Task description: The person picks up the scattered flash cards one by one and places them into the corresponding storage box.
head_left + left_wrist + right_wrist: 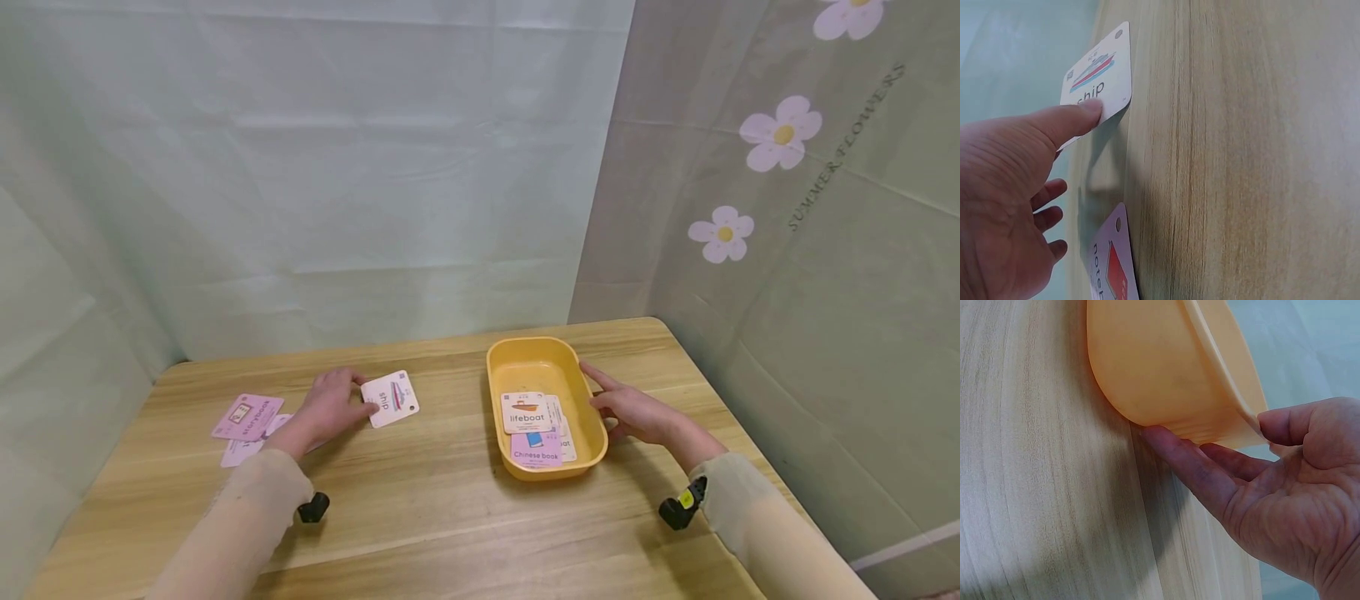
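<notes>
My left hand [330,408] pinches a white "ship" flashcard [397,402] by its edge, thumb over the printed face. In the left wrist view the card tilts up from the wood. Beneath that hand lies a pink "notebook" flashcard [1113,265]. On the right, my right hand [637,414] grips the side of a yellow plastic tray [536,371]; the thumb is at the rim and the fingers lie along the outer wall. Inside the tray's near half are a "lifeboat" flashcard [523,408], a pink "Chinese book" flashcard [536,452] and others partly covered.
Left of my left hand, a pink "storybook" flashcard [246,418] overlaps a paler flashcard [238,452], partly hidden by my arm. The wooden table [420,508] ends at pale curtains [337,192] behind and at both sides.
</notes>
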`<state>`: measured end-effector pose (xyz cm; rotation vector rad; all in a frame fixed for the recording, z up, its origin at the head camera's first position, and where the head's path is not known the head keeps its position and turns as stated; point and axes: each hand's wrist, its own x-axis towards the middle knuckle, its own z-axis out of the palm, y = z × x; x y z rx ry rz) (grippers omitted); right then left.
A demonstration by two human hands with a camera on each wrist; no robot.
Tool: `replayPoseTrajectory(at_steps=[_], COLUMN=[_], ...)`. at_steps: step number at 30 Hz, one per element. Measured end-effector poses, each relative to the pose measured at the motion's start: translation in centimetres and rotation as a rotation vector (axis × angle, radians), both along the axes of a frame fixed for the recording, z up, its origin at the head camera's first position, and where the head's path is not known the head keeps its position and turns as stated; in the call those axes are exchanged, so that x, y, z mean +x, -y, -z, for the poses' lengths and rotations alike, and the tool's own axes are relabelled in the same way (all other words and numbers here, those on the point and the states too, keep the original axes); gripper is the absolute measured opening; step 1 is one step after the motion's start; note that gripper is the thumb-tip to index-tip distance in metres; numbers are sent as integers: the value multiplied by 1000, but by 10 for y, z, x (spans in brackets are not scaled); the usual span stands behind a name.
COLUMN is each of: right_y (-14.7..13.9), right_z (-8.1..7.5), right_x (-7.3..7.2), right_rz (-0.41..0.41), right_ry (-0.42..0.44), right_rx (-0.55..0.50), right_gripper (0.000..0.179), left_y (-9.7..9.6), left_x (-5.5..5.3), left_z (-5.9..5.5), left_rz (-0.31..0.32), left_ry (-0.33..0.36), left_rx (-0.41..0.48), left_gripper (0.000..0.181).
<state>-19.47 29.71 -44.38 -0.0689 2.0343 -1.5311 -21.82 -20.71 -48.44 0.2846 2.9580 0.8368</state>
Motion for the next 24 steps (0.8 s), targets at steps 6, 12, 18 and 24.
replayPoseTrajectory(at_steps=[6,12,18,24], right_y=[0,0,0,1], right_z=[1,0,-1,-1], right_x=[-1,-1,0,1], right_rz=[-3,-5,-3,-6], right_ry=[1,0,-2,-1], right_rx=[2,1,4,0], right_gripper=[73,73,72,73], left_y=[3,3,5,5], left_x=[-1,2,3,4], left_z=[0,-4,-6,-12], left_rz=[-4,-11,-19,-42], left_ry=[2,12,14,72], left_rx=[2,25,73,151], left_gripper=[42,33,28,32])
